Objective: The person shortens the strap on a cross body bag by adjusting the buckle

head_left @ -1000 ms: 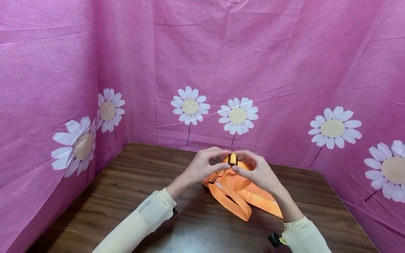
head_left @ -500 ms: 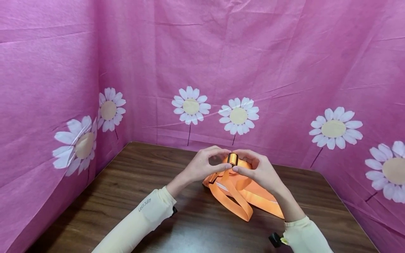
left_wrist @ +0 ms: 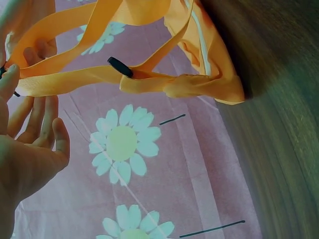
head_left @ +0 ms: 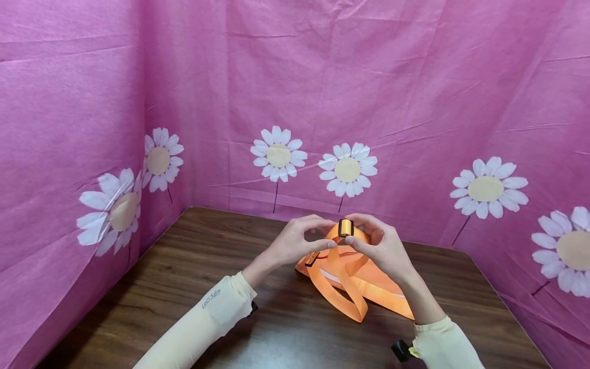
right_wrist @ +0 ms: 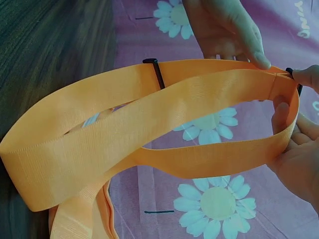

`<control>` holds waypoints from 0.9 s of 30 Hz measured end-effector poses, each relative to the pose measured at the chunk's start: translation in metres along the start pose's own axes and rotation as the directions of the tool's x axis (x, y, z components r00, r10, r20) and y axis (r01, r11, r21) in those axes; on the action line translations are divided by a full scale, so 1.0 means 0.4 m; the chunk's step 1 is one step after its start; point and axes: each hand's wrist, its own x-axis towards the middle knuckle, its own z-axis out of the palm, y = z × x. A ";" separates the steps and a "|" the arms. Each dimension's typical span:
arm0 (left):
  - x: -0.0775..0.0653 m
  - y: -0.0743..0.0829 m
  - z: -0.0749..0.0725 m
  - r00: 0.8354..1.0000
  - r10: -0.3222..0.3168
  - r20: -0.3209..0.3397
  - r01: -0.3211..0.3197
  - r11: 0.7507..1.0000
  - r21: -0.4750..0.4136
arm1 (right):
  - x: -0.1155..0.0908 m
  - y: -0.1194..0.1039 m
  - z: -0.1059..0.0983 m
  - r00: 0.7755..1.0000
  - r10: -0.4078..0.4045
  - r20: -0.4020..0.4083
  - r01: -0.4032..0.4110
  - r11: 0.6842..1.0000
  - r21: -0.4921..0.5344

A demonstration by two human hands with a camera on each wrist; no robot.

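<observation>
Through the head camera I have the orange bag (head_left: 380,274) lying near the far edge of the dark table (head_left: 221,246), well apart from the far left corner; its strap (head_left: 333,301) rises in loops, one drooping forward and hiding part of the bag's front and the white strip (head_left: 328,275) along it; the right hand (head_left: 384,249) pinches the black buckle (head_left: 340,229) between thumb and fingers, above the bag; the left hand (head_left: 297,240) is just beside it, thumb and fingers nearly together on the strap; a second black buckle (left_wrist: 120,67) sits along the strap, clear of both hands; pale sleeves (head_left: 198,323) reach in over the table; beyond the far edge hangs a pink curtain (head_left: 295,77) with white daisies (head_left: 278,155).
</observation>
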 end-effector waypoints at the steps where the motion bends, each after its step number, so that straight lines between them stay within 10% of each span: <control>1: 0.000 0.001 -0.001 1.000 0.004 -0.003 -0.004 1.000 -0.004 | 0.001 -0.001 0.000 1.000 0.002 0.005 -0.002 1.000 -0.003; 27: 0.000 0.015 0.001 1.000 0.026 0.002 -0.027 0.995 0.094 | 0.002 -0.021 0.020 1.000 -0.008 -0.016 0.005 0.991 -0.135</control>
